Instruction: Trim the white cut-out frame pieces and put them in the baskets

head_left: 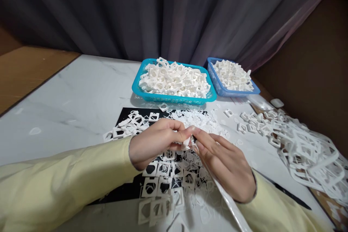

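My left hand (160,139) is closed on a small white piece (186,143), pinched between thumb and fingers above the middle of the black mat (125,190). Beside it, fingertips nearly touching, my right hand (225,163) is closed round something thin and dark-tipped, mostly hidden by the fingers. A long whitish strip (231,206) runs from under that hand to the bottom edge. Below the hands lie several white square frames with cut-out middles (150,186), among thin white scraps (195,163).
A teal basket (174,98) and a blue basket (233,92), both heaped with white pieces, stand at the back. White frames (130,125) lie left on the mat. Loose pieces (252,125) and tangled white strips (318,156) lie at right.
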`<move>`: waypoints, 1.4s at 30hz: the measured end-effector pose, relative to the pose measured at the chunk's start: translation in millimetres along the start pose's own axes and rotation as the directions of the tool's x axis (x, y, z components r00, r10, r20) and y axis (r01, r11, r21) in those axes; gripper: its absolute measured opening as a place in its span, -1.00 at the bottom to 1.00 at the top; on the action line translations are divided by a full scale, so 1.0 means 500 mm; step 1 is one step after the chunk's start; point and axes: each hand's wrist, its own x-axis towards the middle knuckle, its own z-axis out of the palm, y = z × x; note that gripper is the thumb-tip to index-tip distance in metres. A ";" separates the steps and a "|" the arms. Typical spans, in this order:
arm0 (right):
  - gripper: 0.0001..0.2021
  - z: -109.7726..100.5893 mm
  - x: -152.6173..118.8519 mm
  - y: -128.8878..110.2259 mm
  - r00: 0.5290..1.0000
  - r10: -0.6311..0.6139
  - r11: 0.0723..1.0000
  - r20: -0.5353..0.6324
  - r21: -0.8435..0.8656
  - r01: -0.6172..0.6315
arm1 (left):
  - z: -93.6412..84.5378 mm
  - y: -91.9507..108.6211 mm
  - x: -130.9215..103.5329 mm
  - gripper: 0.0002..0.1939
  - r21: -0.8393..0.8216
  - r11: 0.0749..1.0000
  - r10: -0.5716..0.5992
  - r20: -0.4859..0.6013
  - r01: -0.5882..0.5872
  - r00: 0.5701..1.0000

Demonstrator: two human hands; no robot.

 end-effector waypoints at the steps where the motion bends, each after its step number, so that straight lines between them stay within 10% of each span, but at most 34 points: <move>1: -0.78 0.000 0.000 -0.001 1.000 -0.007 1.000 -0.001 -0.004 0.007 | -0.001 0.000 0.000 -0.79 -0.011 1.000 -0.002 0.002 0.003 1.000; 10: -0.76 0.003 0.010 -0.006 0.992 -0.098 0.992 -0.078 -0.085 0.091 | 0.001 0.002 0.003 -0.77 0.027 1.000 -0.012 -0.017 0.013 1.000; 16: -0.80 0.002 0.011 0.005 0.984 0.150 0.981 -0.100 0.138 -0.136 | 0.006 0.001 -0.002 -0.74 0.078 0.997 0.007 -0.022 -0.005 1.000; 21: -0.87 -0.027 0.011 0.010 0.900 0.434 0.763 -0.038 0.547 -0.345 | 0.004 0.007 0.001 -0.74 0.119 0.992 -0.032 0.045 0.027 0.998; 27: -0.82 -0.035 0.017 0.030 0.844 0.468 0.408 0.262 0.783 -0.470 | -0.003 0.004 0.011 -0.73 0.117 0.993 -0.016 0.079 0.007 0.997; 35: -0.86 -0.026 0.019 0.015 0.909 0.408 0.814 -0.081 0.482 -0.322 | -0.007 0.001 0.016 -0.76 0.012 0.999 0.033 0.072 -0.034 0.997; 42: -0.79 -0.037 0.014 0.007 0.884 0.408 0.883 -0.227 0.344 -0.320 | -0.002 0.003 0.015 -0.76 0.193 0.928 0.335 -0.054 -0.319 0.941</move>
